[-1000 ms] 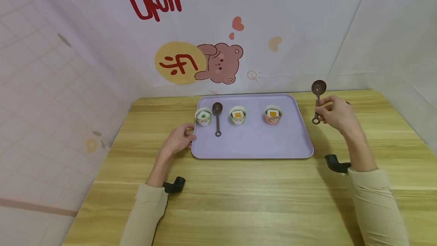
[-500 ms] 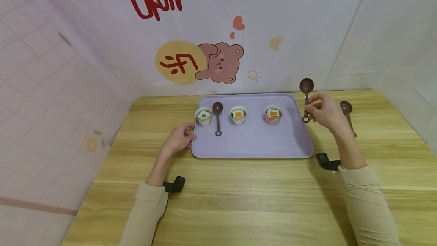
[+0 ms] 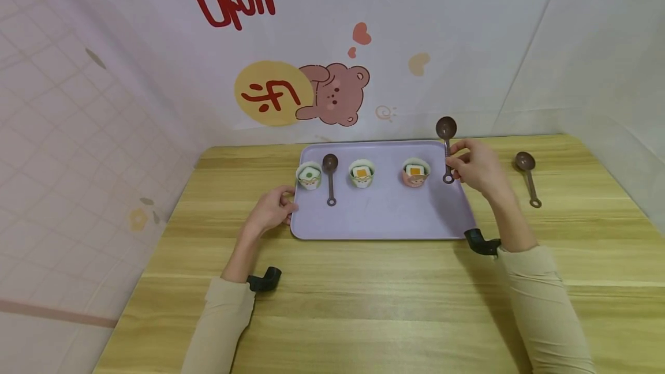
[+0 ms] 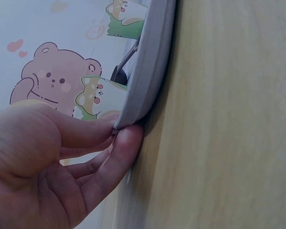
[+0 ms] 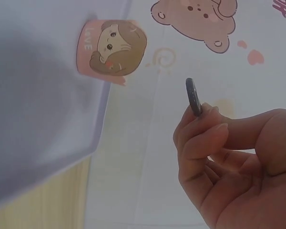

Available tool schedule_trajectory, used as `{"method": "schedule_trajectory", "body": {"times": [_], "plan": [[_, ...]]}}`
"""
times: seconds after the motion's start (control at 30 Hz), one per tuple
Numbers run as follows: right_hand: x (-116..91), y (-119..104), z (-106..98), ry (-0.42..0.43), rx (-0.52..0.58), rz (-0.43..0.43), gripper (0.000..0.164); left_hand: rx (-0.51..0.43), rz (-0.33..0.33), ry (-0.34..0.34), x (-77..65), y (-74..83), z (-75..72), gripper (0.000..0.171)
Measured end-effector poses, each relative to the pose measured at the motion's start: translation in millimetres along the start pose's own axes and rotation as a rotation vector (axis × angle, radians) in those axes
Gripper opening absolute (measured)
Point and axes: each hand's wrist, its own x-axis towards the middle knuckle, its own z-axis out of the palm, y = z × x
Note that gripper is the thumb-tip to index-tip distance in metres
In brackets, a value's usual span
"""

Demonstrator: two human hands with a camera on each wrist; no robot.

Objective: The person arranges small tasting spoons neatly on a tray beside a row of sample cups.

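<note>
A brown measuring spoon (image 3: 447, 129) is pinched by its handle in my right hand (image 3: 477, 167), bowl up, over the right side of the lilac tray (image 3: 379, 218). Thumb and fingers of my left hand (image 3: 270, 208) pinch the tray's left rim, as the left wrist view shows. On the tray stand a green paper cup (image 3: 310, 183) at the left, another green cup (image 3: 362, 180) in the middle and a pink cup (image 3: 415, 179) to the right, each with a small white piece inside. A second brown spoon (image 3: 331, 180) lies between the two green cups.
A third brown spoon (image 3: 529, 178) lies on the wooden table (image 3: 374, 305), right of the tray. Behind the table rises a white cloth (image 3: 447, 27) printed with a bear and red characters. Black wrist mounts (image 3: 265, 280) jut from both wrists.
My right hand has moved left with its spoon, from beside the tray to above its right edge. The spoon on the right of the table has come into view. The left hand stays put.
</note>
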Motion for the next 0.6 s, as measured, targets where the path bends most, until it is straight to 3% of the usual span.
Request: {"method": "schedule_trajectory", "body": {"times": [0.6], "plan": [[9.9,-16.0,23.5,-0.027,0.000,-0.021,0.021,-0.004,-0.010,-0.005,0.2,1.3,-0.1,0.042]]}}
